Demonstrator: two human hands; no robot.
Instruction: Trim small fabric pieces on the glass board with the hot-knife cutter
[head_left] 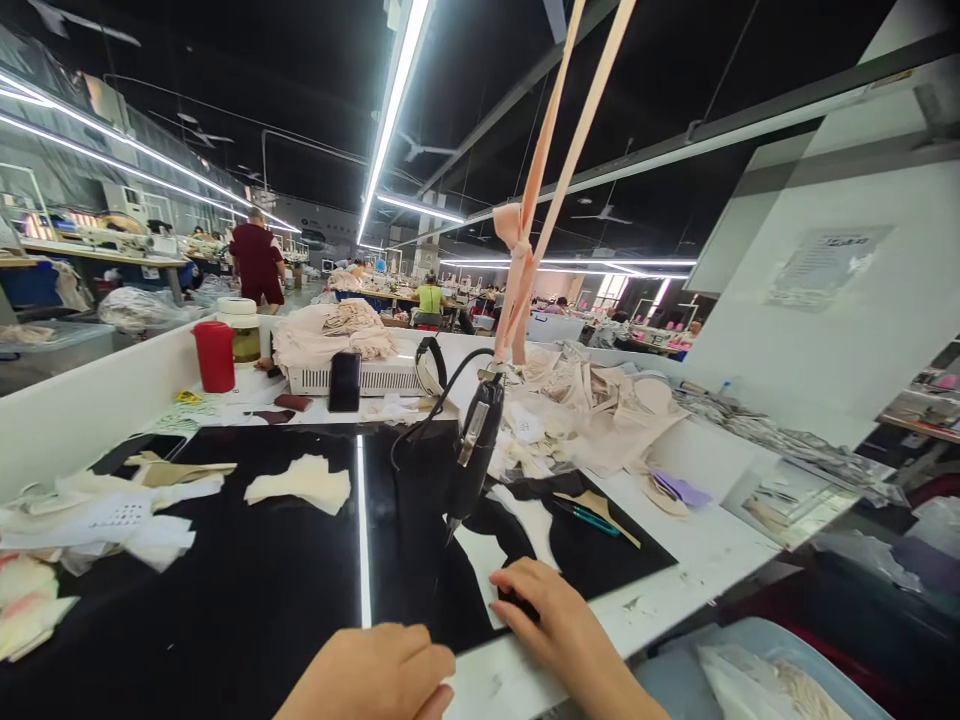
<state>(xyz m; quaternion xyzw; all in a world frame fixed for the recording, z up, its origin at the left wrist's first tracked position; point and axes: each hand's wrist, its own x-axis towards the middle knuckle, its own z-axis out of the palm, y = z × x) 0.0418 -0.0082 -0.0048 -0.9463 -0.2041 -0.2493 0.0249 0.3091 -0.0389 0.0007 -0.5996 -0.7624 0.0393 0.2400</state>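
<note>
My right hand (551, 610) is at the front edge of the black work surface (255, 590), thumb and fingers apart. Its fingertips touch or hover just over a white cut piece (484, 565); I cannot tell which. Left of it, my left hand (375, 672) is loosely curled at the near edge, its palm hidden and nothing visible in it. A black corded hand tool (476, 440) hangs tip down above the surface, tied to peach fabric strips (517, 270). Neither hand touches it. Another white piece (531, 520) lies right of the tip.
Teal-handled tweezers or pen (592, 519) lie at right. Cream pieces (300, 484) and a white pile (112, 515) lie left. Behind stand a red cup (214, 356), a phone (345, 382) and heaped beige fabric (600, 390). A bin (742, 650) is below right. People are farther off.
</note>
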